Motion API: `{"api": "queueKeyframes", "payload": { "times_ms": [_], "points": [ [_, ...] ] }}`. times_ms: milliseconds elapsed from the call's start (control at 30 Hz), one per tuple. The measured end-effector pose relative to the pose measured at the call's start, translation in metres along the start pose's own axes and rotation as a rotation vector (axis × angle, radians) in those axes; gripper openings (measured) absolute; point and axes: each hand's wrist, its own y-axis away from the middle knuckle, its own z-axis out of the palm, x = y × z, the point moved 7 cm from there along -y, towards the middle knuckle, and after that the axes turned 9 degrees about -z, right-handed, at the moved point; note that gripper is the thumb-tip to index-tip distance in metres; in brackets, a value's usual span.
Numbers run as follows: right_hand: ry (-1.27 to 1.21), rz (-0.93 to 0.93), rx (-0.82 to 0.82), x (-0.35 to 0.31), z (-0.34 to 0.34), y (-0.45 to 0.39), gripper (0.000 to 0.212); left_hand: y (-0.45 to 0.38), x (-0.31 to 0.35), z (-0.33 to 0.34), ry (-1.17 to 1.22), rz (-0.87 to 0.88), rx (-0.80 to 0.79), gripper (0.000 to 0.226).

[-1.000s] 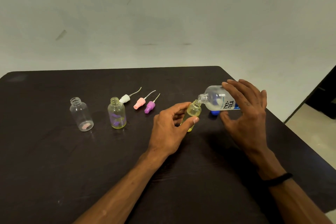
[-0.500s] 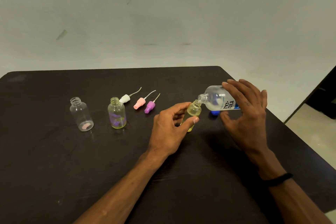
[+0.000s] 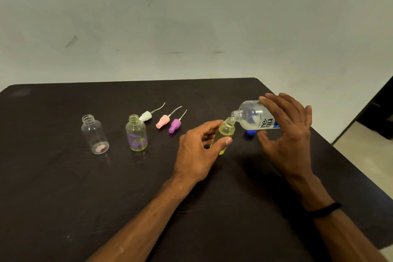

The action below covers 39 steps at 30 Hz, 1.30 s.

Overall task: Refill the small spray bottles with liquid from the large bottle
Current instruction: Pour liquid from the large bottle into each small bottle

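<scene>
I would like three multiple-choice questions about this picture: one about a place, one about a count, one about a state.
1. Where does the blue cap lie?
A. under the large bottle
B. beside the empty bottle
C. in the left hand

2. How many spray tops lie on the table?
A. two
B. three
C. four

3. How is the large bottle held?
A. upright
B. upside down
C. tipped sideways

Answers:
1 A, blue shows on the table just below the bottle.
2 B, a white, a pink and a purple one.
3 C, the right hand tips its mouth to the small bottle.
</scene>
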Motion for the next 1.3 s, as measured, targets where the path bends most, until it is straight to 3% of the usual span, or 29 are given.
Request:
{"api": "queueKeyframes", "payload": {
  "times_ms": [1300],
  "points": [
    [0.020, -0.016, 0.007, 0.0025, 0.0026, 0.0012, 0.083, 0.0001, 0.0010, 0.0002, -0.008, -0.003, -0.006, 0.048]
  ]
}}
